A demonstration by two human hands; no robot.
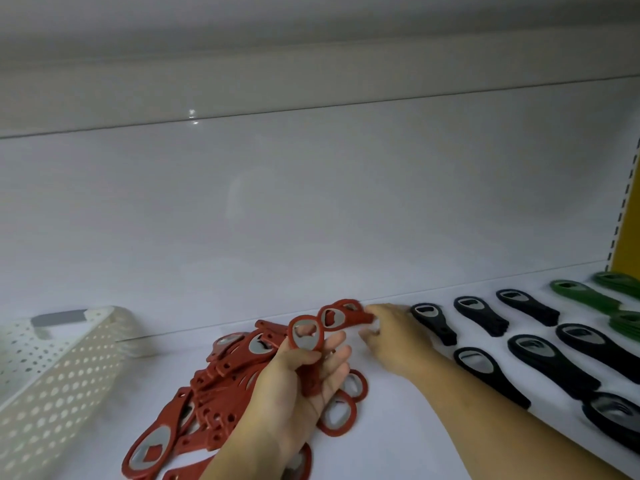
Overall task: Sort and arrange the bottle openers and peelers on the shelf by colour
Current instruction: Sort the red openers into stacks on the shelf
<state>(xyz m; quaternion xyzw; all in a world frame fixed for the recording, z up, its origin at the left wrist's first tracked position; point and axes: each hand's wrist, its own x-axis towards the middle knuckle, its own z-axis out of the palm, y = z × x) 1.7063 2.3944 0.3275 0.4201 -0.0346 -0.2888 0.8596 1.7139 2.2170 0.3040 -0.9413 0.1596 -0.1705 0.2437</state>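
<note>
The shelf was seen partly sorted: black openers were laid out in rows at the right, green openers beyond them, and a loose red pile was left heaped in front of a perforated basket. No peelers could be made out.

The hands were held apart. A red opener was gripped upright by its handle in the left hand, above the pile. The handle of a rear opener, also red, appeared to be pinched by the right hand at the back of the shelf, just beside the nearest black one.

Trouble could be expected from crowding. If the rear opener were set down too close, the black row might be nudged askew by the right wrist or forearm. The red pile, being tangled and overlapped, might be dragged or scattered if one piece were lifted carelessly.
</note>
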